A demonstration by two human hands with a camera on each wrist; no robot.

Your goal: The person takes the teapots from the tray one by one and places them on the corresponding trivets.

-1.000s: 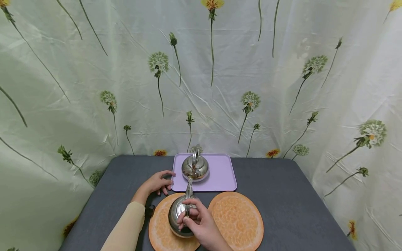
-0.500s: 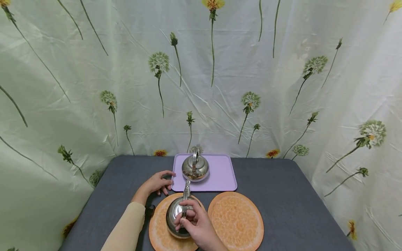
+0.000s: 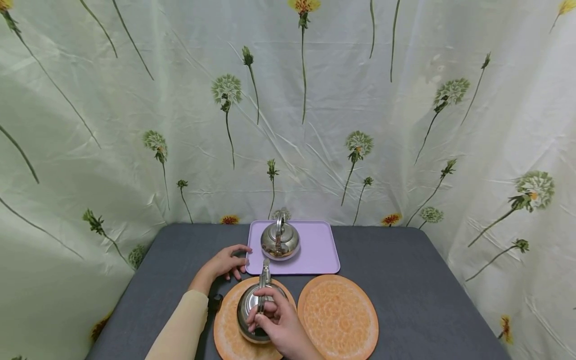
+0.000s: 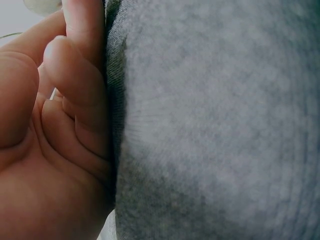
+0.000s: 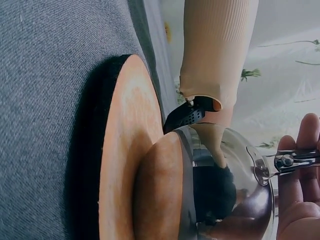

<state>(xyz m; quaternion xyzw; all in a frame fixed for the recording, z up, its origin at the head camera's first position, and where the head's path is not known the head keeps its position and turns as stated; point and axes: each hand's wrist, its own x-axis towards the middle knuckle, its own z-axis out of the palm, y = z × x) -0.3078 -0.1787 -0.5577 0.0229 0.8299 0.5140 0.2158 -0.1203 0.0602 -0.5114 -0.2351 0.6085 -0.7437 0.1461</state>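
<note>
A shiny steel teapot (image 3: 245,312) sits over the left round orange-slice mat (image 3: 225,327). My right hand (image 3: 285,322) grips its raised handle, thumb on the near side, fingers curled about it. In the right wrist view, the polished teapot body (image 5: 235,200) is right at the mat's surface, and the right hand's fingers (image 5: 307,135) are around the handle. My left hand (image 3: 227,262) rests by the lilac tray (image 3: 315,247), its fingertips at the left rim. A second steel teapot (image 3: 280,242) stands on that tray, handle up.
A matching round orange mat (image 3: 339,317) lies to the right of the first. Dark grey cloth (image 3: 396,280) covers the table. Behind hangs a pale curtain (image 3: 315,165) printed with dandelions.
My right hand has shifted the front teapot a little to the left over the mat, its far tip swinging left as well. The left hand stays put at the tray.
</note>
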